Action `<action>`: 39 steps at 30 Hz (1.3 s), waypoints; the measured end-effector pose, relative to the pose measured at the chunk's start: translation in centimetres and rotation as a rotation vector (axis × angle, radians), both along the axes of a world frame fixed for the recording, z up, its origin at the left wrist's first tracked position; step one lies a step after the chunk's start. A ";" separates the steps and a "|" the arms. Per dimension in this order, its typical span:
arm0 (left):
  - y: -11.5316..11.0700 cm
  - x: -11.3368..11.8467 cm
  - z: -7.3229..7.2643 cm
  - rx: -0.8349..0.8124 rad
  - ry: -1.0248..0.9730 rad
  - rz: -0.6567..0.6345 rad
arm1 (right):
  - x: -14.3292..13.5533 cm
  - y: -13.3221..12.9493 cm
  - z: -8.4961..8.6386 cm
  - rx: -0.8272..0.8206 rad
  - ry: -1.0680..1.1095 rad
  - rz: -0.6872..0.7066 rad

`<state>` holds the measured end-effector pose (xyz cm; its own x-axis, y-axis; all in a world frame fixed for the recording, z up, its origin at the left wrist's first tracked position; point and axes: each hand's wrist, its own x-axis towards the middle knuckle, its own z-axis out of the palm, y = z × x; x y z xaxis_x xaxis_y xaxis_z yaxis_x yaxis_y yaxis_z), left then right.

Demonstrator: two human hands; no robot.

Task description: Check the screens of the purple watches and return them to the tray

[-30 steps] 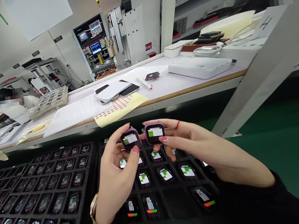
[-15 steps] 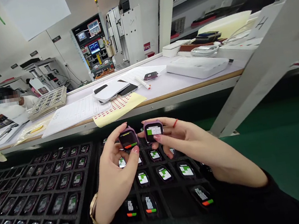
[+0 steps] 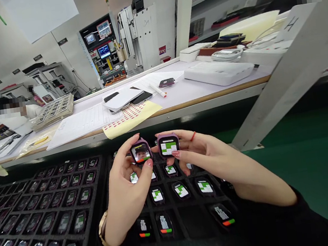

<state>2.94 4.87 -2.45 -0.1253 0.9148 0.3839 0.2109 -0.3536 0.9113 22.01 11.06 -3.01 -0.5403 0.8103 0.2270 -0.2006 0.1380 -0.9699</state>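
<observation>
Between the thumb and fingers of my left hand (image 3: 130,188) is a purple-rimmed smartwatch body (image 3: 141,152), its screen showing a camera picture above a red and green bar. My right hand (image 3: 204,150) grips a second purple smartwatch (image 3: 169,146) by its edges, with the thumb at the lower part of a screen of green and white blocks. The two are held side by side, slightly apart, above a black foam tray (image 3: 193,220). Several lit watches, such as this watch (image 3: 205,186), lie in its pockets; some are hidden behind my hands.
A second black tray (image 3: 99,207) full of watches lies on the left. Behind stands a bench with papers (image 3: 81,124), a yellow sticker sheet (image 3: 134,118), phones (image 3: 142,96) and a white box (image 3: 218,72). A slanted metal post (image 3: 270,79) rises on the right. A person (image 3: 29,109) sits beyond the bench.
The left watch's screen has gone from dark to a camera picture. More blocks on the right watch's screen are green, and my right thumb has shifted slightly down and right.
</observation>
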 end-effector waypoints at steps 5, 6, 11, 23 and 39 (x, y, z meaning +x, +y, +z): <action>0.1 0.0 -0.1 0.017 -0.014 0.015 | 0.1 -0.2 0.2 0.004 -0.037 -0.008; 0.2 -0.1 -0.1 0.022 -0.018 0.019 | 0.1 -0.2 0.3 0.000 -0.040 -0.012; 0.1 0.0 -0.2 0.044 -0.017 0.037 | 0.0 -0.2 0.2 -0.013 -0.039 -0.017; 0.2 -0.1 -0.2 -0.015 0.030 -0.017 | 0.1 -0.2 0.2 -0.015 -0.079 -0.058; 0.5 0.0 -0.3 -0.036 0.012 0.012 | -0.1 0.3 -0.5 0.007 -0.070 -0.023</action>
